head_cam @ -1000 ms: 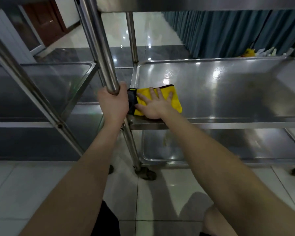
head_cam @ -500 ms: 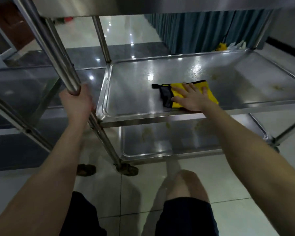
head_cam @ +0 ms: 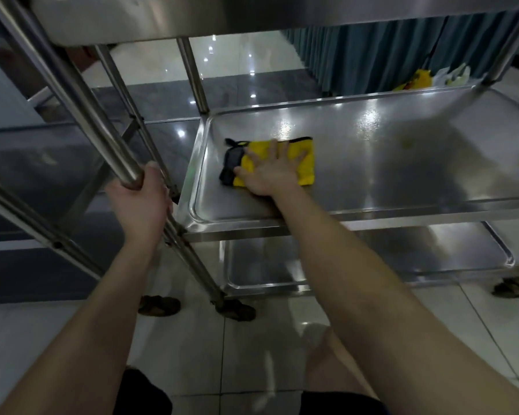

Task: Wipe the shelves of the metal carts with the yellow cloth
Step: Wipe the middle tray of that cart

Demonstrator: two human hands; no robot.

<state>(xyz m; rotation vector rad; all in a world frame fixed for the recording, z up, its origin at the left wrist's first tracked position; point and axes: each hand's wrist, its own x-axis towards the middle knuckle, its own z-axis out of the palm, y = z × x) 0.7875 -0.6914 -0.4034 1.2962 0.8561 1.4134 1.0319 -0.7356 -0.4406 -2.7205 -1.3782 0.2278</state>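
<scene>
**Cloth swings back to the left end of the middle shelf**

The right hand (head_cam: 270, 170) is flat, fingers spread and pressing the yellow cloth (head_cam: 305, 170) onto the middle shelf (head_cam: 402, 175). A second ago the cloth was tucked into the near-left corner. Half a second ago it was out toward the centre by the front rim. Now it is back in the left part and farther in from the rim, so this looks like back-and-forth wiping that is working deeper across the tray.

The left hand (head_cam: 141, 205) has not shifted. Its fingers stay wrapped round the slanted post (head_cam: 72, 94), bracing the cart.

By the look of it, plenty remains to be done. Yellowish marks (head_cam: 408, 142) sit untouched on the right side, well apart from the cloth.

Some things are hard to read:
- Much of the cloth is under the palm, and its dark left edge (head_cam: 229, 163) is bunched and blurred.
- The shelf's right end runs out of frame.
- Only the underside of the top shelf (head_cam: 252, 13) shows.
- The lower shelf (head_cam: 432, 250) is dim and half covered by the forearm.
- The second cart (head_cam: 42, 163) at left is in shadow.
- A yellow object (head_cam: 420, 80) by the curtain cannot be identified.
</scene>
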